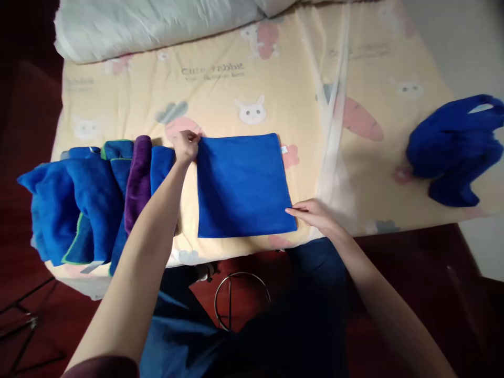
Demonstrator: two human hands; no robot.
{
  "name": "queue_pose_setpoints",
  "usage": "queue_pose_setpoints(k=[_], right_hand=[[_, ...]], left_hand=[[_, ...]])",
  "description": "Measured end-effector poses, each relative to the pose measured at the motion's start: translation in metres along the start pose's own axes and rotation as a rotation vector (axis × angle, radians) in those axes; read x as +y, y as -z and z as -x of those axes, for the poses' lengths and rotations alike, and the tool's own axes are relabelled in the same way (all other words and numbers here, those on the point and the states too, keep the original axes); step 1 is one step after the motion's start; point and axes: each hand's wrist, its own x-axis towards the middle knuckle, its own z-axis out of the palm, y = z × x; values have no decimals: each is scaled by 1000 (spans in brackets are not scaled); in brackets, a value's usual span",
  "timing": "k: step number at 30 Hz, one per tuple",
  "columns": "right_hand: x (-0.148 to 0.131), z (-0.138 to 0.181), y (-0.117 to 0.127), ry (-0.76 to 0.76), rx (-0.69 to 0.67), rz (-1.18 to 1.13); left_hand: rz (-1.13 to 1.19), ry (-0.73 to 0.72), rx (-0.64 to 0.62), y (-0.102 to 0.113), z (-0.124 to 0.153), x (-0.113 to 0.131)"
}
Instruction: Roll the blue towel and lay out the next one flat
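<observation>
A blue square towel [242, 184] lies spread flat in front of me, a small white tag on its right edge. At its upper left corner, my left hand [187, 146] is closed in a pinch on the cloth. My right hand [311, 212] grips the right edge near the lower corner, thumb on top and the other fingers partly hidden. Left of my left forearm lie a blue rolled towel [162, 163] and a purple rolled towel [138, 176].
A heap of blue towels [74, 199], some green-edged, covers the left end of the rabbit-print sheet [220, 100]. Crumpled blue cloth [444, 142] lies far right. A pale bundle [157, 26] runs along the back. Below the front edge stands a metal-ringed stool [216, 302].
</observation>
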Motion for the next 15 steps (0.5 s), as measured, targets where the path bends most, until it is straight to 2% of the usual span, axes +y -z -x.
queue_pose_setpoints(k=[4,6,11,13,15], right_hand=[[-19,-34,6,115,68,74],[-41,-68,8,183,184,121],[-103,-163,7,264,529,415],[-111,-191,6,305,589,492],[-108,-209,8,305,604,553]], left_hand=[[33,-50,39,-7,7,1],[33,-78,30,-8,11,2],[12,-96,-5,-7,15,-1],[23,-106,-9,-9,13,-7],[54,-115,-3,-13,10,-14]])
